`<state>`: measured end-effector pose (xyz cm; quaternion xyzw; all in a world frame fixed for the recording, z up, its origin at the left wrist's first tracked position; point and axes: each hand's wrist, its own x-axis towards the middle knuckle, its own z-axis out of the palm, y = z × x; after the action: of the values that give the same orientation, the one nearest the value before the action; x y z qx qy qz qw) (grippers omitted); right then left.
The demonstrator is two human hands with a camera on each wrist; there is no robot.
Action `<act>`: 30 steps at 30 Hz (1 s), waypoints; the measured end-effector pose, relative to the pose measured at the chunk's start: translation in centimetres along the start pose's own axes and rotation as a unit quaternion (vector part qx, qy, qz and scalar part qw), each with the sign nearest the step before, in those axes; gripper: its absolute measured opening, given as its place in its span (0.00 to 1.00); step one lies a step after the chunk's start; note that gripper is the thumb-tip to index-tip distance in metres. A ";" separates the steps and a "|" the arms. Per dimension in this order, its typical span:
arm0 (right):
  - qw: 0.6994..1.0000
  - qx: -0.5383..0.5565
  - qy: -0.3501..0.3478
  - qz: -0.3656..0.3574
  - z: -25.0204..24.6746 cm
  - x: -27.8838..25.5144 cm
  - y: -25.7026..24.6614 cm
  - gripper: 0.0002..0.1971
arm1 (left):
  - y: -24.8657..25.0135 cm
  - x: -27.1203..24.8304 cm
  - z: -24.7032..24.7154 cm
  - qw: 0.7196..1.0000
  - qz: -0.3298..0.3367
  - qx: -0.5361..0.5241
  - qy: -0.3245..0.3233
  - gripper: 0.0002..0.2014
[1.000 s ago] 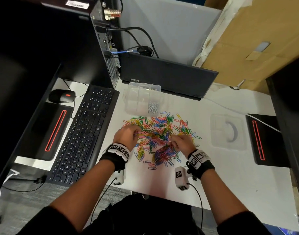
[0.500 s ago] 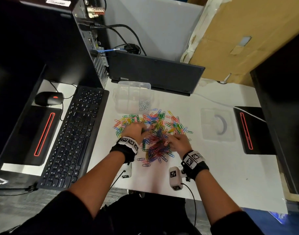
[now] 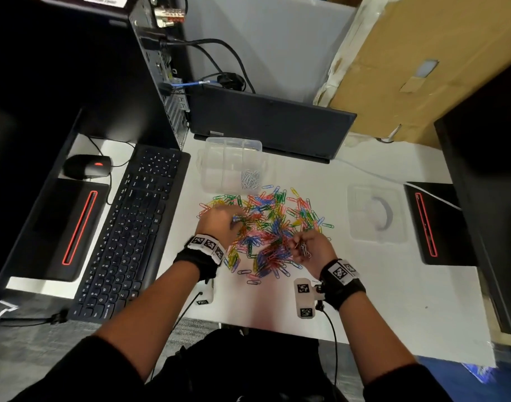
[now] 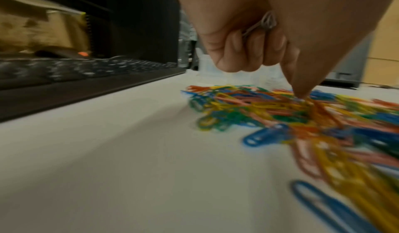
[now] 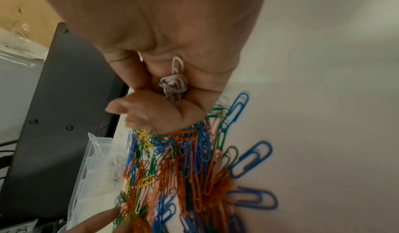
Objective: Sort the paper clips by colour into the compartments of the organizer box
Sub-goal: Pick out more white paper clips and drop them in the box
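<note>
- The right hand curled round a bunch of white paper clips, held against its palm above the near right edge of the pile of coloured clips on the white desk.
- The left hand gripped a few silver-white clips in curled fingers, one fingertip touching the pile.
- The clear organizer box stood just behind the pile, white clips in its near right compartment.

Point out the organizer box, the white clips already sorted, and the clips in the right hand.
organizer box (image 3: 219,146): head view, far rim.
sorted white clips (image 3: 250,179): head view, middle of the heap.
held white clips (image 5: 173,83): right wrist view, the bunch at the palm.
</note>
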<state>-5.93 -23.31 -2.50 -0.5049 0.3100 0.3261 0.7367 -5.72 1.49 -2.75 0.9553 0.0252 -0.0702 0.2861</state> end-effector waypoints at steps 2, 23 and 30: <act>0.999 -0.027 0.030 0.003 -0.2 0.1 0.1 0.16 | 1.2 0.1 0.6 0.999 0.034 0.011 -0.013 0.07; 0.742 -0.598 0.086 -0.290 2.3 1.3 -0.8 0.09 | 0.6 -0.5 0.7 0.990 -0.011 -0.138 0.007 0.02; 0.748 -0.597 0.150 -0.246 -1.9 0.3 -3.0 0.15 | -1.0 -1.1 0.7 0.974 -0.030 -0.221 -0.040 0.06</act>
<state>-3.66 -25.87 -1.68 -0.9431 0.0238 0.1719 0.2835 -7.01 1.96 -3.74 0.8635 0.0570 -0.1091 0.4891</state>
